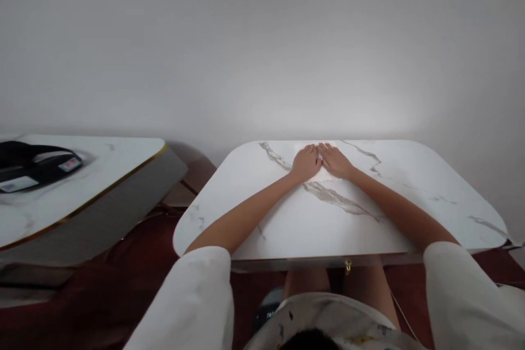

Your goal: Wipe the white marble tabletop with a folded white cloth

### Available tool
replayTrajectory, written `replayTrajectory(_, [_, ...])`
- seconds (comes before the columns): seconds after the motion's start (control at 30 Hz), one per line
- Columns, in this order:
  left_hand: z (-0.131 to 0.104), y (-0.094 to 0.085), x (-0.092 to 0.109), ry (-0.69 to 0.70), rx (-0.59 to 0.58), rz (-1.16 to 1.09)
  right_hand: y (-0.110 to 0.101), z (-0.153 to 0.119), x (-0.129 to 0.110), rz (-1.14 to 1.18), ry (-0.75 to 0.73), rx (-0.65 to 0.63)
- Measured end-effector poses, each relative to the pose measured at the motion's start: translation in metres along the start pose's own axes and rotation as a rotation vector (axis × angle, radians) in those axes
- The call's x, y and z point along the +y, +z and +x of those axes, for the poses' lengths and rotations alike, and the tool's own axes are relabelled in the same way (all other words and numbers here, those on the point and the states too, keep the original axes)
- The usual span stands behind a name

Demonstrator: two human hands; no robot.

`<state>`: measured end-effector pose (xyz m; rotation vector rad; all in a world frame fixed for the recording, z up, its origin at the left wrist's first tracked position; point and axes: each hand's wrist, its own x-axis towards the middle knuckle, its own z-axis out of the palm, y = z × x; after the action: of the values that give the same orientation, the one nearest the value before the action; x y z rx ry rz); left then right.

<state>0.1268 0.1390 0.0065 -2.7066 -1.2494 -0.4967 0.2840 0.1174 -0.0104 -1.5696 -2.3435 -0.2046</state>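
Observation:
Both hands rest side by side near the far edge of a white marble-patterned table (287,229). My left hand (307,163) lies flat with its fingers pointing forward. Beside it, my right hand (335,161) is also flat, its fingertips meeting those of the left. A white piece of cloth or paper (324,175) shows beneath and between the two hands; its full shape is hidden under them. Both palms appear to press down on it.
At left stands a second marble-topped table (123,154) with a gold edge, carrying a black strap-like item (45,169) with labels. A grey wall (262,49) rises behind both tables. A small gold key or pull (348,267) sits at the near table edge.

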Motion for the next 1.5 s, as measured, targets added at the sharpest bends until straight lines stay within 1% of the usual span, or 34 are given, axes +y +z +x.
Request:
replayTrajectory(0.03, [0.008, 0.005, -0.008, -0.02, 0.021, 0.022, 0.006, 0.012, 0.007, 0.0, -0.024, -0.001])
replayTrajectory(0.1, [0.029, 0.013, -0.02, -0.061, 0.042, 0.056, 0.016, 0.034, 0.021, -0.008, -0.025, -0.01])
replayTrajectory(0.17, [0.051, 0.022, -0.027, -0.07, 0.04, 0.077, 0.022, 0.052, 0.037, -0.02, 0.015, -0.008])
replayTrajectory(0.23, [0.073, 0.028, -0.029, -0.051, 0.025, 0.086, 0.026, 0.064, 0.053, -0.026, 0.054, 0.011])
replayTrajectory(0.33, [0.093, 0.035, -0.023, -0.037, 0.018, 0.082, 0.027, 0.068, 0.072, -0.02, 0.079, 0.041])
replayTrajectory(0.43, [0.096, 0.038, -0.011, 0.009, 0.032, 0.063, 0.024, 0.056, 0.082, -0.029, 0.09, 0.052])
replayTrajectory(0.57, [0.08, 0.035, 0.014, 0.074, 0.005, 0.027, 0.016, 0.02, 0.081, -0.047, 0.117, 0.044])
replayTrajectory(0.67, [0.056, 0.026, 0.034, 0.111, -0.03, 0.0, 0.007, -0.014, 0.066, -0.056, 0.143, 0.054])
replayTrajectory(0.77, [0.022, 0.012, 0.048, 0.127, -0.05, 0.004, -0.006, -0.046, 0.034, -0.063, 0.174, 0.031])
replayTrajectory(0.87, [-0.022, -0.005, 0.054, 0.125, -0.064, 0.014, -0.02, -0.074, -0.012, -0.06, 0.196, 0.011])
replayTrajectory(0.97, [-0.07, -0.023, 0.057, 0.115, -0.093, 0.016, -0.032, -0.099, -0.06, -0.041, 0.185, -0.02])
replayTrajectory(1.03, [-0.101, -0.035, 0.061, 0.098, -0.104, 0.011, -0.039, -0.116, -0.086, -0.011, 0.173, -0.033])
replayTrajectory(1.13, [-0.138, -0.049, 0.073, 0.058, -0.133, 0.002, -0.047, -0.144, -0.11, 0.043, 0.145, -0.031])
replayTrajectory(1.2, [-0.153, -0.053, 0.085, 0.036, -0.16, -0.014, -0.05, -0.162, -0.115, 0.067, 0.128, -0.025])
replayTrajectory(1.27, [-0.158, -0.054, 0.098, 0.032, -0.174, -0.04, -0.054, -0.178, -0.112, 0.071, 0.132, -0.017])
replayTrajectory(1.33, [-0.151, -0.052, 0.111, 0.049, -0.174, -0.071, -0.057, -0.189, -0.1, 0.06, 0.16, -0.005])
replayTrajectory(1.43, [-0.125, -0.045, 0.128, 0.091, -0.168, -0.107, -0.061, -0.195, -0.071, 0.028, 0.203, 0.008])
replayTrajectory(1.5, [-0.101, -0.038, 0.137, 0.104, -0.167, -0.118, -0.061, -0.191, -0.047, 0.004, 0.222, 0.002])
